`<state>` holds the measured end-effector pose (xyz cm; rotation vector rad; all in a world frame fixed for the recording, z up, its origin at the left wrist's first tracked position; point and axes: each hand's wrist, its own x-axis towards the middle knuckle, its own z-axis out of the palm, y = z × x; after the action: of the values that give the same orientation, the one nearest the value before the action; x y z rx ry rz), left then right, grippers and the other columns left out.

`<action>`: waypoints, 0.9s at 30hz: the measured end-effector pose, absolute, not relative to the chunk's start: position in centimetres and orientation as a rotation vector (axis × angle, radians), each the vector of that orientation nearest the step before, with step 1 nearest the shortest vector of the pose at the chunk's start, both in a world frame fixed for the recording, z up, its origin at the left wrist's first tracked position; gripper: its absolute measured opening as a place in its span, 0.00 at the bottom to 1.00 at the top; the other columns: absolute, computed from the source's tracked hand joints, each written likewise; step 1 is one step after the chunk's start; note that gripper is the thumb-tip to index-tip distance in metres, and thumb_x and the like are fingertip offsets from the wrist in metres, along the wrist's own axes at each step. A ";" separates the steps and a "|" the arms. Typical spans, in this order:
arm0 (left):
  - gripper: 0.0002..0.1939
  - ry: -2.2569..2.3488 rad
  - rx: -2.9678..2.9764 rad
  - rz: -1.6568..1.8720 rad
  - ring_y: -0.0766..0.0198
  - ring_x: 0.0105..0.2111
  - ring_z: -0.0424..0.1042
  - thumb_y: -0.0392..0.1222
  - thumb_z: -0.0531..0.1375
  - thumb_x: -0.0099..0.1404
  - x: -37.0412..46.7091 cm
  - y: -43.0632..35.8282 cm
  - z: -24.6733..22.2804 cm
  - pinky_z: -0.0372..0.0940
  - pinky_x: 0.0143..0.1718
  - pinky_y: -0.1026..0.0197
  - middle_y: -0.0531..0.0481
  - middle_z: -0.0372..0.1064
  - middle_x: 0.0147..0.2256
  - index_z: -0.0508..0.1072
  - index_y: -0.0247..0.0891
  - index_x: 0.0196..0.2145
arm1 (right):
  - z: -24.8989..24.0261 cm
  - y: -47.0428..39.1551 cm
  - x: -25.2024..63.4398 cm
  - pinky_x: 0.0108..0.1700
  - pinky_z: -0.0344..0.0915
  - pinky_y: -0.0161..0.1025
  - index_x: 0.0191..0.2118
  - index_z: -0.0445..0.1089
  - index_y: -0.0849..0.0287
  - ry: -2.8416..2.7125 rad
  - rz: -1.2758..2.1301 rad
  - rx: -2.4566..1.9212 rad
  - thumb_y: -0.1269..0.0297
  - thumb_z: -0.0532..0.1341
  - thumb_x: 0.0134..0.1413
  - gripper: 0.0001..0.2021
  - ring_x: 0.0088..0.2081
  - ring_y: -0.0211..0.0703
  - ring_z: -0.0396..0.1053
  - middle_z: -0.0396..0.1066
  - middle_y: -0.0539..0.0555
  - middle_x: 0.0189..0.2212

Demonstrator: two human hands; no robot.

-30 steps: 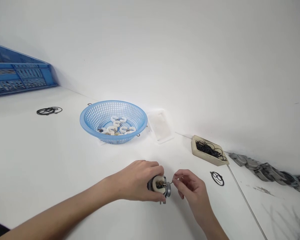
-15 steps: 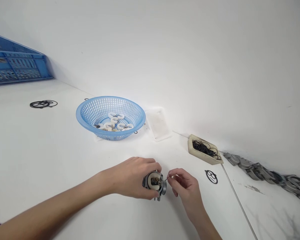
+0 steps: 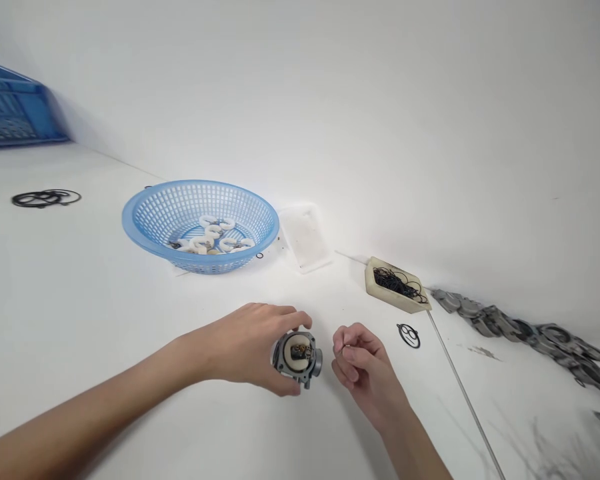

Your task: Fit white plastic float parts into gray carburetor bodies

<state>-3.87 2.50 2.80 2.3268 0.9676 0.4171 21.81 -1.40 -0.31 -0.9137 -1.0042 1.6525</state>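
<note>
A small grey metal carburetor body (image 3: 317,362) sits in front of me, its open face turned up. Inside it a cream-white ring-shaped float (image 3: 291,361) surrounds dark and brass-coloured parts. My left hand (image 3: 260,347) curls around its left side, thumb below and fingers above. Just right of the carburetor, apart from it, my right hand (image 3: 363,367) is closed in a pinch. A thin, pin-like piece (image 3: 345,346) shows at its fingertips, too small to make out fully.
A blue basket (image 3: 145,243) holds several white floats. Behind lies a white tray (image 3: 307,247). A cream box (image 3: 380,297) contains black rings; a black gasket (image 3: 409,336) lies nearby. Grey metal parts (image 3: 495,320) line the right. Black rings (image 3: 45,198) and a blue crate (image 3: 25,113) are left.
My right hand has drawn away from the carburetor, taking the thin piece with it. The left hand's fingers have loosened slightly around the body. The view has shifted a little.
</note>
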 end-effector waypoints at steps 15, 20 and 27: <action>0.18 0.852 2.363 0.383 0.61 0.32 0.73 0.42 0.68 0.55 -2.7 1.9 2.3 0.60 0.31 0.62 0.57 0.75 0.35 0.73 0.46 0.44 | 0.0 -1.3 21.1 0.27 0.54 0.31 0.35 0.73 0.61 -1.234 1.413 -1.221 0.62 0.71 0.52 0.09 0.25 0.30 0.56 0.69 0.51 0.32; 0.23 0.841 2.337 0.371 0.59 0.35 0.74 0.45 0.70 0.55 -2.7 1.7 2.6 0.61 0.33 0.61 0.57 0.76 0.38 0.72 0.47 0.48 | -0.4 -1.2 21.4 0.27 0.55 0.32 0.35 0.74 0.61 -1.310 1.440 -1.195 0.63 0.68 0.53 0.07 0.26 0.32 0.56 0.66 0.50 0.29; 0.22 0.829 2.271 0.476 0.61 0.40 0.75 0.44 0.71 0.56 -2.9 1.6 2.9 0.64 0.38 0.62 0.57 0.75 0.45 0.73 0.48 0.48 | -1.1 -1.0 22.0 0.28 0.57 0.32 0.37 0.74 0.61 -1.408 1.446 -1.147 0.63 0.67 0.57 0.06 0.26 0.34 0.58 0.67 0.51 0.29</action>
<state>-2.91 1.58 2.90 2.2712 0.8295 0.4762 21.96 -1.01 -1.05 -1.1469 -1.4075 1.4455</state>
